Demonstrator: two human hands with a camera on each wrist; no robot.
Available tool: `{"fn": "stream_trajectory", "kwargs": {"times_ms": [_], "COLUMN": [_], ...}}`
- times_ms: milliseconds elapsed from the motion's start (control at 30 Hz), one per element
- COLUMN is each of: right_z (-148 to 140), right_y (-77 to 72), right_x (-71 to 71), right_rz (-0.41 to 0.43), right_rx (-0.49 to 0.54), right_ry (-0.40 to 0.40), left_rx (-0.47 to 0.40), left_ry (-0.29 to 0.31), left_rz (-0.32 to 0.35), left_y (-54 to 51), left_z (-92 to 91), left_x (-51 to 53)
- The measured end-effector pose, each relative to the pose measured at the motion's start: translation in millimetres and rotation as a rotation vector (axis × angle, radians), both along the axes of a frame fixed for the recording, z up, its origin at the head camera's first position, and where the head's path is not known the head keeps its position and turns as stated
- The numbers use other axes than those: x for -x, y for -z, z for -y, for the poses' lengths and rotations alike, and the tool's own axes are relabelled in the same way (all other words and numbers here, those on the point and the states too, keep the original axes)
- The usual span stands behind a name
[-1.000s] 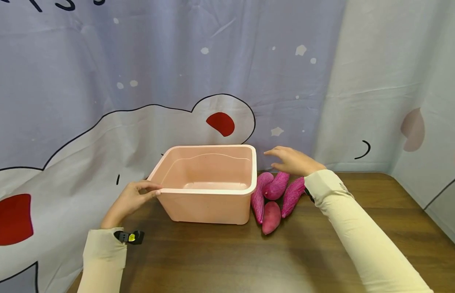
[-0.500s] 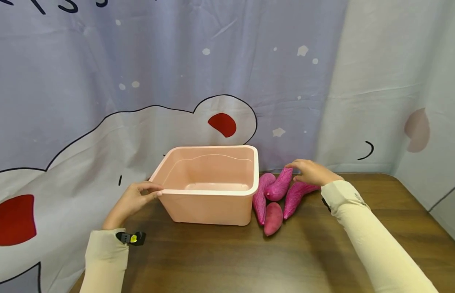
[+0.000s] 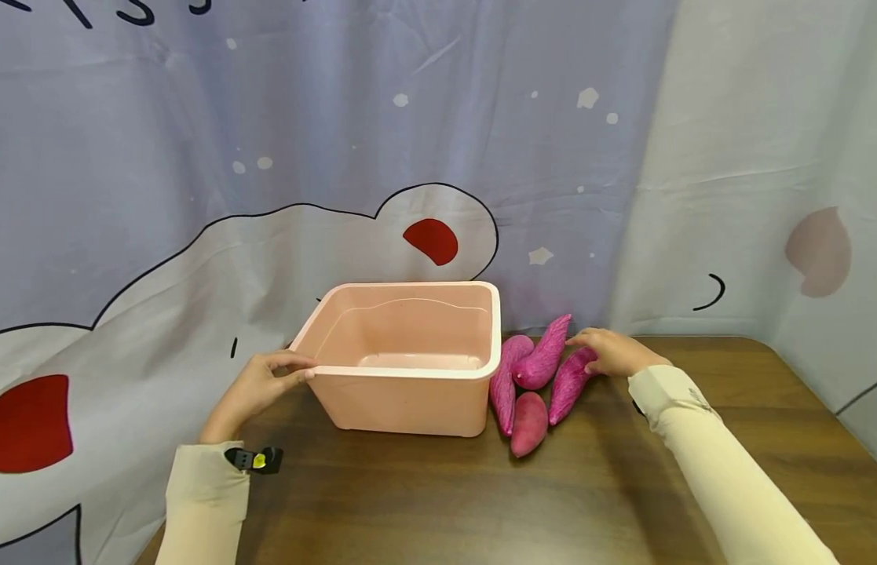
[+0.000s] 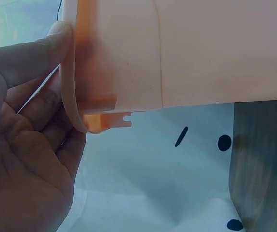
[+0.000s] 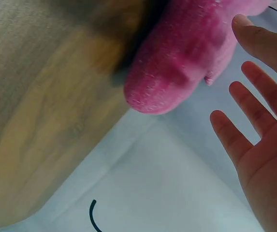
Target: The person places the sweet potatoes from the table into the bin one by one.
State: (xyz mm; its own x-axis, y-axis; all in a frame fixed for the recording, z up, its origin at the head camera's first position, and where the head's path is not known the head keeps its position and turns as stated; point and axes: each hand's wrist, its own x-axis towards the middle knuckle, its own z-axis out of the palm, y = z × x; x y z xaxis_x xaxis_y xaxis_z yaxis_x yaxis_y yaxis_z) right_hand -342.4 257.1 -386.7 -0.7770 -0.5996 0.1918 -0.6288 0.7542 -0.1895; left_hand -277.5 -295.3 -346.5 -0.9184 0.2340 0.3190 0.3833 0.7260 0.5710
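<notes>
A pink plastic bin [image 3: 410,404] stands upright on the table, its inside bare. My left hand [image 3: 257,388] pinches the rim at its front left corner; in the left wrist view the thumb [image 4: 36,53] lies on one side of the rim, with the fingers behind it. Several purple-pink sweet potatoes lie against the bin's right side. My right hand [image 3: 615,353] hovers by the rightmost sweet potato [image 3: 569,388], holding nothing. Its fingers are spread apart in the right wrist view, beside a sweet potato [image 5: 167,63]. A smoother, redder sweet potato [image 3: 529,424] is nearest me.
The brown wooden table [image 3: 438,502] runs out in front of the bin and to the right. A printed curtain [image 3: 325,157] hangs close behind the bin and along both sides. Another sweet potato [image 3: 504,392] lies right beside the bin wall.
My right hand has moved right and down, from above the sweet potatoes to beside the rightmost one. The left hand stays on the bin's rim.
</notes>
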Motion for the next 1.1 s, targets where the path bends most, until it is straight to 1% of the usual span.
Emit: {"fn": "stream_trajectory", "kwargs": {"times_ms": [100, 267, 433, 600, 767, 933, 1100], "right_z": [-2, -5, -6, -2, 3, 6, 7], "right_y": [6.3, 16.0, 24.0, 27.6, 28.8, 31.8, 33.4], "right_x": [1.5, 3.5, 5.0, 4.0, 3.2, 4.2, 3.5], "right_rz": [0.000, 0.008, -0.007, -0.029, -0.055, -0.081, -0.090], "right_rx": [-0.020, -0.048, -0.058, -0.062, -0.087, -0.117, -0.130], "right_ry": [-0.002, 0.019, 0.041, 0.034, 0.017, 0.003, 0.016], "left_rx": [0.001, -0.005, -0.007, -0.003, 0.000, -0.018, -0.035], "left_ry": [-0.002, -0.001, -0.007, -0.011, -0.005, -0.001, -0.002], "left_rz": [-0.004, -0.010, 0.004, 0.009, 0.005, 0.011, 0.018], "left_y": [0.9, 1.9, 2.2, 2.4, 3.2, 4.1, 4.4], "left_z": [-0.4, -0.1, 0.7, 2.0, 1.2, 1.3, 0.9], "left_x": [-0.1, -0.1, 0.0, 0.1, 0.7, 0.8, 1.0]}}
